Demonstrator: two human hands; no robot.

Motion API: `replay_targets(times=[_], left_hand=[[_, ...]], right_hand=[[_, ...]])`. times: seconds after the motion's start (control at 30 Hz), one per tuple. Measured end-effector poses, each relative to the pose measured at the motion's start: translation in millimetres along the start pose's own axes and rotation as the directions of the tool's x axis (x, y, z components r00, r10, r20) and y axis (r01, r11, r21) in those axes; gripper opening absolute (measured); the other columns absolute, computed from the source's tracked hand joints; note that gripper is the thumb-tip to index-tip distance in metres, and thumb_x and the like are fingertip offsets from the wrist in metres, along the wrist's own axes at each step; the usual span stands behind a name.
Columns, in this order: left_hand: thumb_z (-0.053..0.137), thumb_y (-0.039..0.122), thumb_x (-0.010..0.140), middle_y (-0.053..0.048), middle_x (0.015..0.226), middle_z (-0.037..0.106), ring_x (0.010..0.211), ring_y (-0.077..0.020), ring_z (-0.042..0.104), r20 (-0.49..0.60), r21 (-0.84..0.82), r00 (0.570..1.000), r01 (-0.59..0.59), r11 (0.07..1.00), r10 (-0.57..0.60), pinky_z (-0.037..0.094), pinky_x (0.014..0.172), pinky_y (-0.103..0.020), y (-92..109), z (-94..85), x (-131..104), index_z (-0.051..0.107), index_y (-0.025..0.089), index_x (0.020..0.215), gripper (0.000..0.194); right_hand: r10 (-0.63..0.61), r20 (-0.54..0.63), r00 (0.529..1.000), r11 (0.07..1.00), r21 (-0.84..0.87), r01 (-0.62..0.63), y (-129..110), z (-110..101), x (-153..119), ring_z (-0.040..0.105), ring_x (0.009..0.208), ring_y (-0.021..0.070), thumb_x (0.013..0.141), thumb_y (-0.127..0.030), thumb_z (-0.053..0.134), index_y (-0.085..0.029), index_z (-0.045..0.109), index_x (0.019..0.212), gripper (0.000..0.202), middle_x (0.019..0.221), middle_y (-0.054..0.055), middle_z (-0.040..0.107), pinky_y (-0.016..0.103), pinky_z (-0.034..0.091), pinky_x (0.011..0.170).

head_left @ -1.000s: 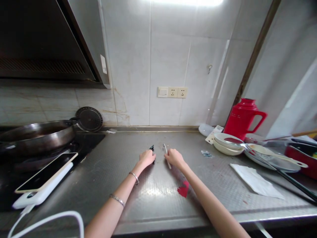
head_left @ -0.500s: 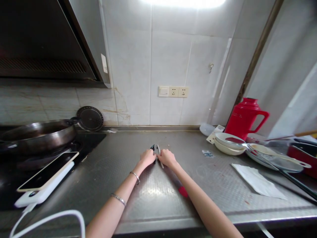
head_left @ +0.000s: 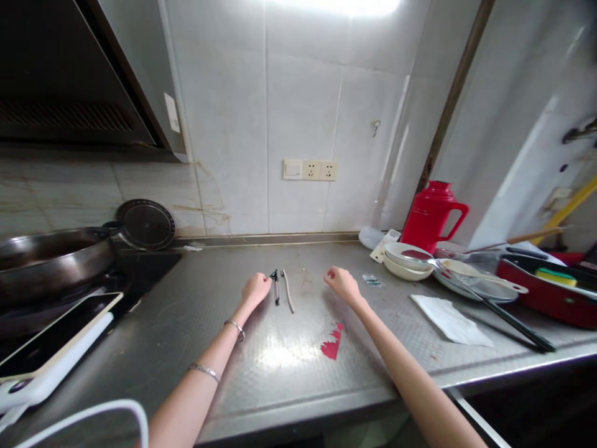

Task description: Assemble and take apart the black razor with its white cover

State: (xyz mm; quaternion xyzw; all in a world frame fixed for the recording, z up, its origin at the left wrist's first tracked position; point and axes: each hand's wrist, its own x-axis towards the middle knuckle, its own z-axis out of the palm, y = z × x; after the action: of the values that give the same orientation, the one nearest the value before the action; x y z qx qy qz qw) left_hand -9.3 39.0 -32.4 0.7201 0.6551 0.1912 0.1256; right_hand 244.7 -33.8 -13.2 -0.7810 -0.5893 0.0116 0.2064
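Observation:
My left hand (head_left: 256,289) is closed at the middle of the steel counter, its fingertips at a small black tool with a dark handle (head_left: 277,289). Just right of that tool a thin pale strip (head_left: 288,291) lies on the metal, touched by neither hand. My right hand (head_left: 342,283) hovers further right with its fingers curled; what it holds, if anything, is too small to make out. A torn red patch (head_left: 332,344) shows on the counter nearer the front edge. Beyond my right hand lies a small clear packet (head_left: 372,280).
On the left, a steel pan (head_left: 56,254) sits on the stove beside a phone (head_left: 60,333) on a white power bank. To the right are stacked bowls (head_left: 407,270), a red thermos (head_left: 426,218), a white tissue (head_left: 450,320), a plate with utensils and a red pan (head_left: 550,292).
My hands have moved apart, the right one going right, away from the pale strip. The tool and strip now show more fully. The view has turned to the right.

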Motion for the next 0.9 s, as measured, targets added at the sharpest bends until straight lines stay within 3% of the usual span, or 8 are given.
replay_targets(times=[0.2,0.33,0.53,0.9], left_hand=[[0.041,0.033,0.080,-0.009,0.078,0.068,0.070,-0.0185,0.061,-0.039,-0.014,0.998,0.051,0.999,-0.051,0.031,0.051,-0.023,-11,-5.4,7,0.063,0.016,0.068,0.030],[0.040,0.034,0.079,-0.009,0.074,0.067,0.067,-0.0182,0.060,-0.046,-0.028,0.998,0.048,0.998,-0.049,0.030,0.051,-0.023,-15,-7.2,9,0.061,0.017,0.064,0.031],[0.041,0.035,0.078,-0.008,0.073,0.066,0.066,-0.0188,0.059,-0.053,-0.030,0.997,0.047,0.998,-0.049,0.030,0.051,-0.024,-17,-6.9,10,0.061,0.017,0.064,0.031],[0.040,0.034,0.078,-0.008,0.074,0.067,0.069,-0.0201,0.061,-0.059,-0.015,0.998,0.037,0.999,-0.038,0.032,0.051,-0.024,-20,-0.5,12,0.062,0.018,0.066,0.030]], right_hand=[[0.177,-0.164,0.970,0.981,-0.049,-0.187,95,-19,1,0.053,0.102,0.0232,0.080,-0.033,0.047,-0.016,0.058,0.109,0.035,0.109,0.011,0.059,0.026,0.039,0.075],[0.257,-0.162,0.953,0.955,-0.108,-0.276,126,-20,-5,0.049,0.106,0.0293,0.080,-0.042,0.047,-0.015,0.056,0.115,0.045,0.109,0.014,0.059,0.031,0.038,0.078],[0.257,-0.124,0.958,0.954,-0.127,-0.272,132,-17,-5,0.049,0.106,0.0311,0.079,-0.045,0.047,-0.015,0.054,0.118,0.050,0.108,0.012,0.062,0.034,0.039,0.080],[0.249,-0.181,0.952,0.957,-0.108,-0.271,125,-12,-3,0.048,0.108,0.0313,0.081,-0.044,0.047,-0.020,0.058,0.116,0.044,0.113,0.012,0.060,0.041,0.038,0.083]])
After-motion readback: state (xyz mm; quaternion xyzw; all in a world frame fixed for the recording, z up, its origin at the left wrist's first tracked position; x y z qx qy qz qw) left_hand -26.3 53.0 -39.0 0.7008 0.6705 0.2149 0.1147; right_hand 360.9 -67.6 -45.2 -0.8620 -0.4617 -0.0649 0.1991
